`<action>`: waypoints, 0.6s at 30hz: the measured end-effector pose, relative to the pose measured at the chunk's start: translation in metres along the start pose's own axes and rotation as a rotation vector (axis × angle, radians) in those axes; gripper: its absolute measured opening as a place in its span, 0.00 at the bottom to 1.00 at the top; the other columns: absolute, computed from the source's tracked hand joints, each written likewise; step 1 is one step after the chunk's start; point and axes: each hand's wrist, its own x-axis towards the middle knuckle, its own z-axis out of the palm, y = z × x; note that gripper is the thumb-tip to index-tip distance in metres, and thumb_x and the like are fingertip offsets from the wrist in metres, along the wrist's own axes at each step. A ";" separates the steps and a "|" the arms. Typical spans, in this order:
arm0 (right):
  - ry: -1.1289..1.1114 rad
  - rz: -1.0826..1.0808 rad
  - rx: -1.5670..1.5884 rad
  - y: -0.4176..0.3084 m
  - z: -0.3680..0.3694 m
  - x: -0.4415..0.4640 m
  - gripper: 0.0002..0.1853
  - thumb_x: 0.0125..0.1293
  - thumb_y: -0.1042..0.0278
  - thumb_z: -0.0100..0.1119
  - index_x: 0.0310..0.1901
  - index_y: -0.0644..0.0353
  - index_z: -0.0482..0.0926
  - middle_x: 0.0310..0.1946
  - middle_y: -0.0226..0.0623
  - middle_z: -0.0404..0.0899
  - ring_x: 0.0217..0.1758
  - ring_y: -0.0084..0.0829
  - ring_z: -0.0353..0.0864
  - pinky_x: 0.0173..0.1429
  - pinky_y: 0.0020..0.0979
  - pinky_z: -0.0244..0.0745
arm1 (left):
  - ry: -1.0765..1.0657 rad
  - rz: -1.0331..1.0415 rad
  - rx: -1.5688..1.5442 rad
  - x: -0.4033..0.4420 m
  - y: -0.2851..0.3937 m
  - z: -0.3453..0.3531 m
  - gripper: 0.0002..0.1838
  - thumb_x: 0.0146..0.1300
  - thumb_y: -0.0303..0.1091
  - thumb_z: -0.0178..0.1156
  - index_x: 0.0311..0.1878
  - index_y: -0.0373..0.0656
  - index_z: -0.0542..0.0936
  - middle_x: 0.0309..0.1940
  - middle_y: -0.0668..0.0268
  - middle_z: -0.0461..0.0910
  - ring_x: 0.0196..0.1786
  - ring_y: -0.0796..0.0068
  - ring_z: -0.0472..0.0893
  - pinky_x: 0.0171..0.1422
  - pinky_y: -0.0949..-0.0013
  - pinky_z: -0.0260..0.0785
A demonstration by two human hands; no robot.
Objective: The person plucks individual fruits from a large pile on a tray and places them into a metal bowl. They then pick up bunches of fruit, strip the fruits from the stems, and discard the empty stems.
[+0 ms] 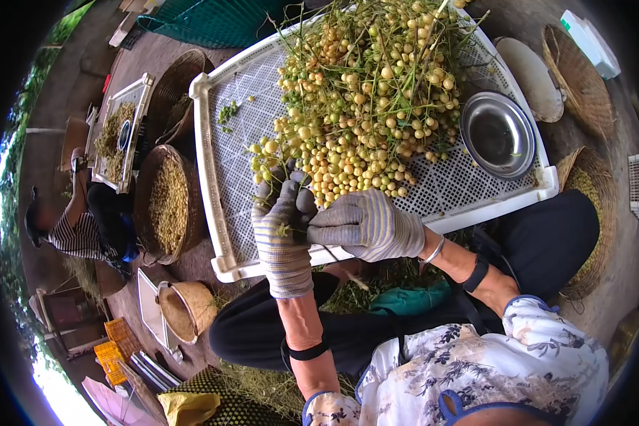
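A mesh-bottomed white plastic tray (227, 184) lies before me, bearing a heap of small round yellow fruit on thin green stems (383, 85). Loose fruit (348, 174) has gathered at the heap's near edge. My left hand (284, 220), in a striped knit glove, is closed round a fruit sprig (266, 160) above the tray's near rim. My right hand (369, 224), gloved alike, is closed beside it, fingertips pinched at the sprig's stem; the exact grip is partly hidden. A bare twig (348, 273) sticks out below the hands.
A metal bowl (498, 135) sits at the tray's right. Baskets of fruit stand left (165, 202) and right (582, 192). At far left another person (82, 220) sits by a second tray (124, 135). Stripped stems (263, 387) and a green cloth (412, 298) lie near my legs.
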 end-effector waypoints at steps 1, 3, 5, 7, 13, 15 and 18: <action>0.040 0.060 0.063 0.000 -0.001 0.000 0.19 0.51 0.75 0.63 0.47 0.48 0.82 0.45 0.29 0.79 0.38 0.34 0.81 0.36 0.33 0.78 | 0.106 0.032 0.010 0.000 0.002 0.001 0.14 0.67 0.23 0.56 0.55 0.37 0.74 0.40 0.62 0.81 0.31 0.81 0.78 0.34 0.80 0.75; 0.137 0.133 0.051 0.010 -0.004 0.003 0.19 0.51 0.79 0.62 0.46 0.52 0.82 0.44 0.33 0.80 0.40 0.36 0.82 0.40 0.33 0.80 | 0.051 0.110 0.051 -0.001 0.014 -0.003 0.13 0.66 0.22 0.56 0.54 0.36 0.75 0.39 0.63 0.82 0.29 0.82 0.78 0.30 0.83 0.73; 0.265 0.258 0.109 0.015 -0.011 0.008 0.15 0.55 0.78 0.62 0.45 0.57 0.82 0.41 0.38 0.81 0.40 0.35 0.83 0.44 0.31 0.79 | 0.091 0.112 0.167 -0.008 0.021 0.007 0.13 0.65 0.23 0.58 0.53 0.36 0.77 0.38 0.65 0.82 0.30 0.85 0.78 0.29 0.87 0.69; 0.258 0.519 0.281 0.011 -0.010 0.017 0.12 0.60 0.72 0.63 0.46 0.59 0.81 0.41 0.36 0.81 0.42 0.29 0.81 0.45 0.27 0.77 | 0.126 0.045 0.288 -0.019 0.019 0.014 0.12 0.63 0.26 0.61 0.50 0.37 0.79 0.35 0.67 0.83 0.29 0.86 0.78 0.28 0.86 0.67; 0.275 0.797 0.646 0.011 -0.011 0.008 0.16 0.60 0.67 0.69 0.46 0.66 0.78 0.37 0.35 0.83 0.40 0.20 0.80 0.47 0.24 0.78 | 0.272 0.158 0.583 -0.036 -0.025 0.041 0.10 0.62 0.37 0.66 0.39 0.39 0.82 0.23 0.73 0.78 0.23 0.88 0.72 0.27 0.83 0.61; 0.253 0.742 0.551 0.014 -0.014 0.007 0.16 0.59 0.66 0.70 0.44 0.66 0.78 0.35 0.34 0.84 0.38 0.20 0.81 0.45 0.24 0.78 | 0.278 0.147 0.515 -0.038 -0.025 0.044 0.11 0.62 0.37 0.66 0.39 0.38 0.82 0.22 0.74 0.77 0.22 0.88 0.71 0.27 0.83 0.60; 0.052 0.756 0.510 0.010 -0.035 0.009 0.16 0.57 0.64 0.71 0.42 0.65 0.79 0.31 0.36 0.84 0.35 0.20 0.81 0.42 0.25 0.79 | 0.275 0.108 0.473 -0.038 -0.021 0.043 0.13 0.61 0.37 0.66 0.39 0.35 0.82 0.22 0.75 0.76 0.23 0.89 0.70 0.28 0.83 0.61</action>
